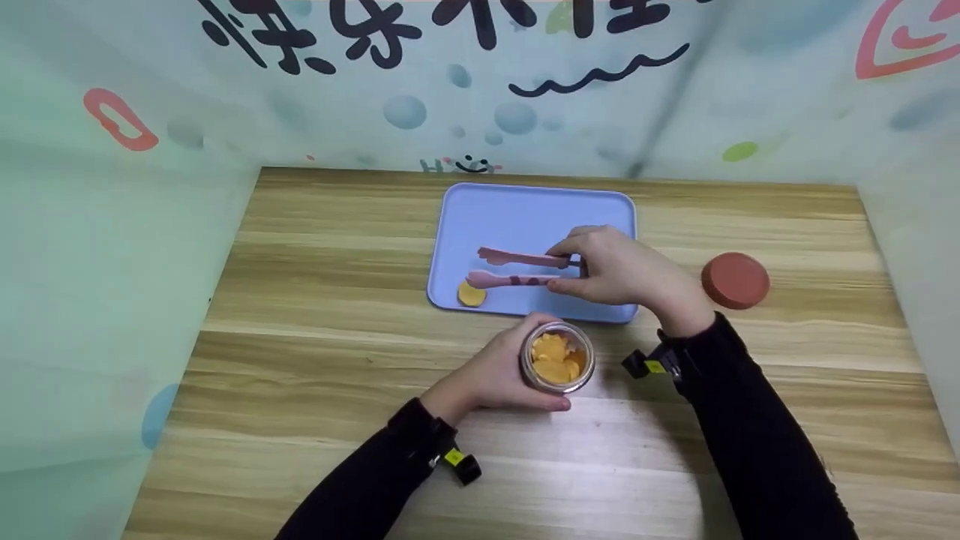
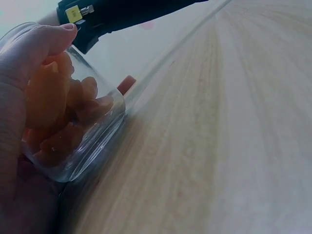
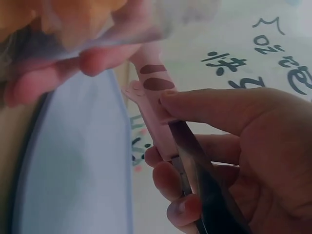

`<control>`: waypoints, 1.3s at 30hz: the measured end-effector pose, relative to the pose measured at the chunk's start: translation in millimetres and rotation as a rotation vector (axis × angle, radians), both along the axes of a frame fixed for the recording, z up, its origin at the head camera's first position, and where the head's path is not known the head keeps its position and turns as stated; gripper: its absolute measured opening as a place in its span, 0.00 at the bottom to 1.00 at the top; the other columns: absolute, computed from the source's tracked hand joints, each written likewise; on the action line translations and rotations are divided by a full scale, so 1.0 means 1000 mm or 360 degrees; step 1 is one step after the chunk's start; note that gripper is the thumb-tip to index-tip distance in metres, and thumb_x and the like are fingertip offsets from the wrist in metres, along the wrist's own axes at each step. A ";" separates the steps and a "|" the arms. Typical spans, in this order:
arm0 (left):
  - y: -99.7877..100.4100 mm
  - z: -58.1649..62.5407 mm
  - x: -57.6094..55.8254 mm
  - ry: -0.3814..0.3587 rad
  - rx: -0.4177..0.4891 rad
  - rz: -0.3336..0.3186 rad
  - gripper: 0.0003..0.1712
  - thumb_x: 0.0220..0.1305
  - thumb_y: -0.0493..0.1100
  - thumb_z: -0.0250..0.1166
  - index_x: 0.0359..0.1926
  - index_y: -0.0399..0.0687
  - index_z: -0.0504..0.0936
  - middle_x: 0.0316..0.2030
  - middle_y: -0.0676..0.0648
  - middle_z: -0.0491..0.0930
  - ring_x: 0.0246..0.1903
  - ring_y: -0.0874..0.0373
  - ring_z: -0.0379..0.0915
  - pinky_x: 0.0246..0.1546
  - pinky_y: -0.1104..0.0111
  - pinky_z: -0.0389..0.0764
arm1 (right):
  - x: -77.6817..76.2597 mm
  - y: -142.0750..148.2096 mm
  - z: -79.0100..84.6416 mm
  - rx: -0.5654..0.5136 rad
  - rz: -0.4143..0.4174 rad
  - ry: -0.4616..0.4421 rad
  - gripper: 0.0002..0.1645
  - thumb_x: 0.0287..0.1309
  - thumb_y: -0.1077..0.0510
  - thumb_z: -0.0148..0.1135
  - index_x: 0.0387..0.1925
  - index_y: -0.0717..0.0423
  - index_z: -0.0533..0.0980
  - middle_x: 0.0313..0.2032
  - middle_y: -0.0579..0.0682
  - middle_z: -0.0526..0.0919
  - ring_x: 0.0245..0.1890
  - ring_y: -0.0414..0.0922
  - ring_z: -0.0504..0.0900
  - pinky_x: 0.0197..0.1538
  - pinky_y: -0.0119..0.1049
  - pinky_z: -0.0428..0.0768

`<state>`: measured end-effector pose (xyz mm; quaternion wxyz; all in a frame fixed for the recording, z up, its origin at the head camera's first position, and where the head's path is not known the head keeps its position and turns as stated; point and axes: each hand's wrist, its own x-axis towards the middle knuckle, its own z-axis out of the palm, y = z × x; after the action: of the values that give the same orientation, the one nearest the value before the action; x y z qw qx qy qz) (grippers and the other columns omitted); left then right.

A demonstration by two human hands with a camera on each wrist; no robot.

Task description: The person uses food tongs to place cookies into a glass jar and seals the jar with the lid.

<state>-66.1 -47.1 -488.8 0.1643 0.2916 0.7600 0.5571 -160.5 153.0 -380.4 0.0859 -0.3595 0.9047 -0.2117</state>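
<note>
My left hand (image 1: 510, 371) grips a clear glass jar (image 2: 90, 124) that stands open in front of the tray. Orange-yellow rounded pieces (image 1: 553, 358) fill part of the jar. With my right hand (image 1: 619, 266) I hold a pair of pink tongs (image 3: 158, 92), thumb on one arm and fingers on the other. Their tips point left over the tray and stand apart, with nothing between them. One yellow round piece (image 1: 472, 295) lies on the blue tray (image 1: 517, 206), at its front left corner, just below the nearer tip.
A reddish-brown round lid (image 1: 736, 280) lies on the wooden table (image 1: 315, 300) to the right of the tray. Behind the table rises a printed backdrop (image 1: 337, 120), and more of it hangs along both sides.
</note>
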 end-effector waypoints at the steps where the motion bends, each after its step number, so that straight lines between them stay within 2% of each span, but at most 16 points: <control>1: 0.000 0.002 0.001 -0.0010 -0.0009 0.0002 0.55 0.30 0.62 0.80 0.61 0.68 0.60 0.54 0.60 0.73 0.55 0.66 0.70 0.63 0.67 0.71 | -0.001 -0.002 -0.002 0.0002 0.0005 -0.0025 0.23 0.54 0.43 0.65 0.48 0.51 0.81 0.38 0.50 0.83 0.28 0.40 0.76 0.32 0.33 0.75; 8: -0.003 0.031 0.006 -0.0020 -0.0013 -0.0024 0.53 0.33 0.52 0.82 0.61 0.61 0.62 0.55 0.55 0.74 0.56 0.65 0.70 0.64 0.67 0.70 | -0.006 -0.013 -0.012 0.0036 0.0065 -0.0132 0.23 0.54 0.43 0.65 0.48 0.51 0.81 0.39 0.48 0.83 0.33 0.43 0.77 0.38 0.36 0.77; 12: -0.003 0.037 0.008 -0.0002 -0.0029 -0.0026 0.52 0.34 0.51 0.82 0.61 0.59 0.62 0.55 0.55 0.74 0.56 0.66 0.70 0.64 0.67 0.70 | -0.008 -0.016 -0.016 0.0055 0.0132 -0.0223 0.22 0.56 0.44 0.64 0.48 0.51 0.81 0.41 0.48 0.84 0.38 0.47 0.80 0.43 0.39 0.78; 16: -0.003 0.032 0.007 0.0011 -0.0011 -0.0023 0.52 0.34 0.52 0.82 0.61 0.60 0.62 0.55 0.56 0.74 0.56 0.65 0.70 0.64 0.67 0.70 | -0.008 -0.017 -0.017 0.0073 0.0170 -0.0272 0.19 0.56 0.44 0.64 0.45 0.50 0.82 0.39 0.46 0.84 0.36 0.46 0.80 0.40 0.38 0.78; 22: 0.001 0.006 0.002 0.0035 -0.0002 -0.0001 0.54 0.31 0.60 0.81 0.60 0.66 0.60 0.53 0.59 0.74 0.55 0.66 0.71 0.63 0.68 0.70 | -0.006 -0.012 -0.010 0.0133 0.0156 -0.0305 0.13 0.55 0.46 0.65 0.40 0.46 0.83 0.34 0.41 0.84 0.30 0.42 0.77 0.35 0.34 0.76; 25: 0.001 -0.001 0.000 0.0061 0.0010 -0.0003 0.55 0.30 0.63 0.80 0.61 0.68 0.59 0.53 0.61 0.74 0.55 0.67 0.71 0.63 0.69 0.70 | -0.004 -0.009 -0.005 0.0168 0.0125 -0.0294 0.13 0.54 0.47 0.66 0.40 0.46 0.83 0.33 0.41 0.84 0.30 0.42 0.78 0.35 0.35 0.76; 32: 0.001 -0.003 -0.001 0.0070 0.0031 -0.0001 0.56 0.29 0.63 0.80 0.61 0.69 0.60 0.54 0.62 0.73 0.55 0.68 0.71 0.63 0.68 0.70 | -0.001 -0.001 0.000 0.0173 0.0131 -0.0169 0.12 0.54 0.49 0.66 0.38 0.48 0.84 0.32 0.43 0.84 0.28 0.41 0.75 0.33 0.34 0.73; 39: 0.000 -0.002 0.000 0.0056 0.0016 0.0004 0.56 0.29 0.63 0.80 0.61 0.69 0.60 0.54 0.61 0.74 0.55 0.68 0.71 0.63 0.68 0.70 | -0.001 0.019 -0.002 0.0095 0.0096 -0.0057 0.10 0.55 0.51 0.66 0.37 0.51 0.84 0.32 0.45 0.84 0.28 0.40 0.76 0.34 0.34 0.74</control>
<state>-66.1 -46.7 -490.6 0.1489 0.3012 0.7602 0.5560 -161.3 172.2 -382.2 0.1192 -0.3801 0.8977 -0.1884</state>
